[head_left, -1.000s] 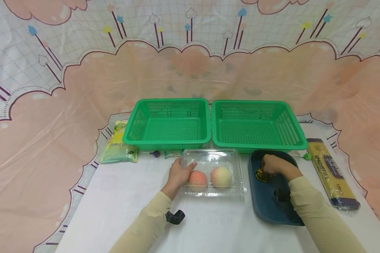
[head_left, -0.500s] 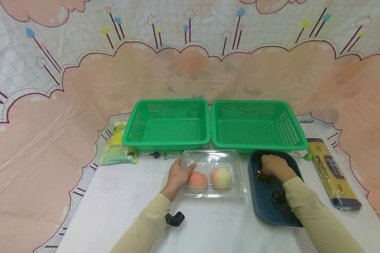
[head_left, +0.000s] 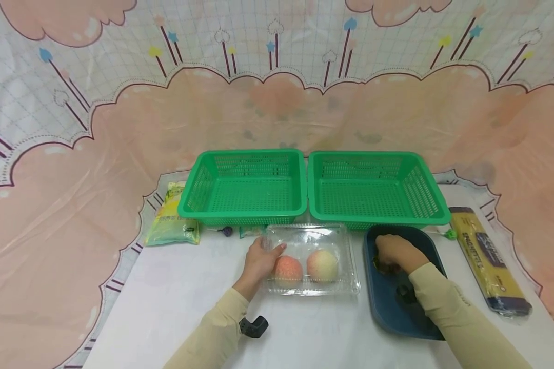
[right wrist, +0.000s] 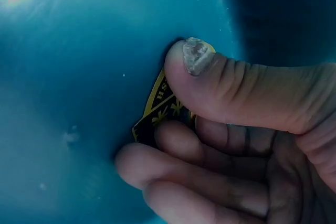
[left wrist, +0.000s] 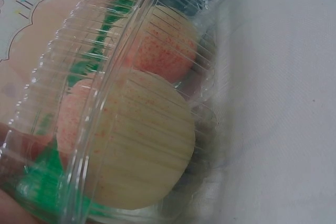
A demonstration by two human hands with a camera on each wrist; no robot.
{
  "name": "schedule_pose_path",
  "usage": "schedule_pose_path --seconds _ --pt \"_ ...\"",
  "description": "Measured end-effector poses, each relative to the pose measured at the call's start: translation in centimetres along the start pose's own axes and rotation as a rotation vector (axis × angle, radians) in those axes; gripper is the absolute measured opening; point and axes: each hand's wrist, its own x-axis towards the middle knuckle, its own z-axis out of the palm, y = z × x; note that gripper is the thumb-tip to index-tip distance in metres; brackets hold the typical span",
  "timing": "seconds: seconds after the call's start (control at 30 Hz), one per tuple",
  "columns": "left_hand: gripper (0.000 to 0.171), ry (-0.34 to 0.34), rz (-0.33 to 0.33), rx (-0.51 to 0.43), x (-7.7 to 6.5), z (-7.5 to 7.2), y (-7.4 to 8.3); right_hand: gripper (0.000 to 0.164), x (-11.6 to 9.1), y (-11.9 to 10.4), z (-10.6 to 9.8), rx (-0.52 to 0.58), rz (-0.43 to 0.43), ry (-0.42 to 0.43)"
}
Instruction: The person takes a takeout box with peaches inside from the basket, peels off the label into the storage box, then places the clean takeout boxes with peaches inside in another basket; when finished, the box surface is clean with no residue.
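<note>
Shifted slightly toward nine o'clock: right hand [head_left: 398,252]; black-and-gold piece [right wrist: 160,112] more covered, pinched by thumb and curled fingers [right wrist: 179,144], toward twelve o'clock in blue tray [head_left: 384,307], grasp seemingly secured. Clear box [head_left: 307,245] held by left hand [head_left: 260,263].

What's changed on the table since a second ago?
The right hand has edged left over the black-and-gold piece in the blue tray, hiding more of it from the head view. The left hand stays on the clear plastic container; the peaches inside haven't moved.

Left hand [head_left: 259,261] gripping, right hand [head_left: 399,252] curled, pinching
</note>
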Motion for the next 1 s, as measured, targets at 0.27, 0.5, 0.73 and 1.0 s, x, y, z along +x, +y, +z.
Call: schedule_pose_path --seconds 0.27,0.5,0.73,1.0 --pt "0.083 -0.001 0.016 -0.005 -0.1 0.1 -0.1 0.018 -0.1 -0.5 0.1 0.005 0.019 -0.001" --pt "0.082 -0.004 0.019 -0.012 -0.1 0.1 -0.2 0.02 -0.3 -0.2 0.0 0.007 -0.03 0.005" --pt "0.083 -0.004 0.013 -0.022 0.0 0.2 -0.2 0.019 -0.9 0.7 -1.6 0.208 -0.185 -0.051" --pt "0.081 0.0 0.009 0.007 0.0 0.1 0.0 0.02 -1.8 0.1 -4.9 0.309 -0.225 0.071"
